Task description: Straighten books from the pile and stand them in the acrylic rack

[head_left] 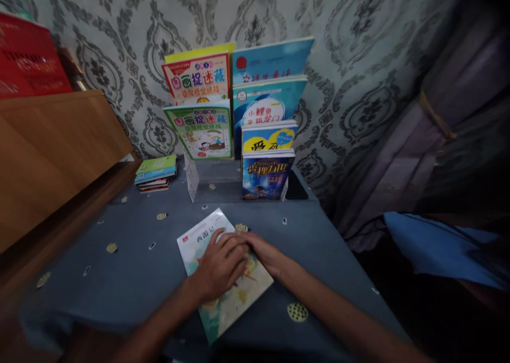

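A thin picture book (223, 310) with a pale cover lies flat on the grey-blue tablecloth (131, 278) in front of me. My left hand (221, 264) rests flat on top of its cover, fingers stretched out toward the right. My right hand (265, 254) lies on the book's right edge, its fingers tucked under or against the left hand's fingertips. Whether the right fingers grip the edge is hidden.
A stepped clear display rack (192, 182) at the table's back holds several children's books (265, 174) upright against the patterned wall. A small stack of thin books (156, 172) lies left of it. A wooden cabinet (51, 145) stands left; a curtain (418, 140) and blue cloth (438, 246) right.
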Demonstrator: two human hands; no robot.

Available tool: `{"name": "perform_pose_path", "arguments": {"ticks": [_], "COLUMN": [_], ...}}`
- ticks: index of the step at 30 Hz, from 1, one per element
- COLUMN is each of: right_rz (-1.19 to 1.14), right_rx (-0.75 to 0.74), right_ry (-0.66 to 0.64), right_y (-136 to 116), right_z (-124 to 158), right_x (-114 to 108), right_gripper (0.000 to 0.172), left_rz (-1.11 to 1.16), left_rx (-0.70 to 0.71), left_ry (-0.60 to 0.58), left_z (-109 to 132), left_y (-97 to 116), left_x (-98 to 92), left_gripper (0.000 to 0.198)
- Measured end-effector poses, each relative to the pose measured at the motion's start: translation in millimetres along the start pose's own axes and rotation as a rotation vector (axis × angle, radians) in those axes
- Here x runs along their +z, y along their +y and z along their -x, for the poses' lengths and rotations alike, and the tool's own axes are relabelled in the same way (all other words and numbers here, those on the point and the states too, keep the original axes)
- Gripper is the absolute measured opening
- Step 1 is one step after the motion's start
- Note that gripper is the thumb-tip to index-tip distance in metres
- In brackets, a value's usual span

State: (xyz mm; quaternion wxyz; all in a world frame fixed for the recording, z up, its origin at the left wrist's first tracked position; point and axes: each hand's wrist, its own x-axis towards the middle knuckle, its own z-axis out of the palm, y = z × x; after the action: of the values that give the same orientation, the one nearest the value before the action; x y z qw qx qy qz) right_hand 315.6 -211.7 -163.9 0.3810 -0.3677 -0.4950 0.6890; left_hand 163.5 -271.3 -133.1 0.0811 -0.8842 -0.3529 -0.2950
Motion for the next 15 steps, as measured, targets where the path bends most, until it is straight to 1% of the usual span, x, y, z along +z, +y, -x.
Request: {"name": "perform_pose_path", "arguments": {"ticks": [2,4,5,7,9,11,12,13,15], "right_rz": [-0.051,-0.184,-0.219,-0.269,-0.300,-0.302,-0.283,-0.246,-0.118], "right_rx": [0.037,0.094,0.091,0.069,0.030,-0.011,-0.035,-0.064,-0.143], "right_ry": [-0.054,-0.081,-0.069,-0.013,0.109,0.245,0.294,0.319,0.309], "right_y": [7.4,16.3,21.0,30.2,37.6,41.7,42.1,41.3,37.1], "right_z": [0.3,-2.5,-4.7,-9.1,-12.2,-13.1,-12.7,-12.0,-9.8], "right_x": [-1.7,-3.1,-3.4,-2.6,-0.4,1.5,1.8,1.2,-3.2], "right_gripper": [0.037,0.036,0.037,0.042,0.050,0.056,0.056,0.055,0.048], "left_rz": [-0.111,-0.195,-0.206,-0.181,-0.138,-0.085,-0.058,-0.034,-0.006], "left_rx": [-0.217,-0.415,-0.460,-0.513,-0.540,-0.541,-0.535,-0.529,-0.522], "left_ry": [0.052,0.088,0.090,0.095,0.078,0.036,0.009,-0.018,-0.052], "left_z": [28.8,54.5,64.3,75.9,76.9,69.7,64.2,58.2,46.7], "left_y": [-7.8,-23.8,-33.5,-52.8,-68.5,-79.1,-82.6,-85.2,-88.8], "left_x": [5.2,14.7,20.3,30.9,38.5,42.2,42.7,42.5,41.3], "left_gripper": [0.029,0.035,0.040,0.041,0.041,0.041,0.041,0.040,0.040]}}
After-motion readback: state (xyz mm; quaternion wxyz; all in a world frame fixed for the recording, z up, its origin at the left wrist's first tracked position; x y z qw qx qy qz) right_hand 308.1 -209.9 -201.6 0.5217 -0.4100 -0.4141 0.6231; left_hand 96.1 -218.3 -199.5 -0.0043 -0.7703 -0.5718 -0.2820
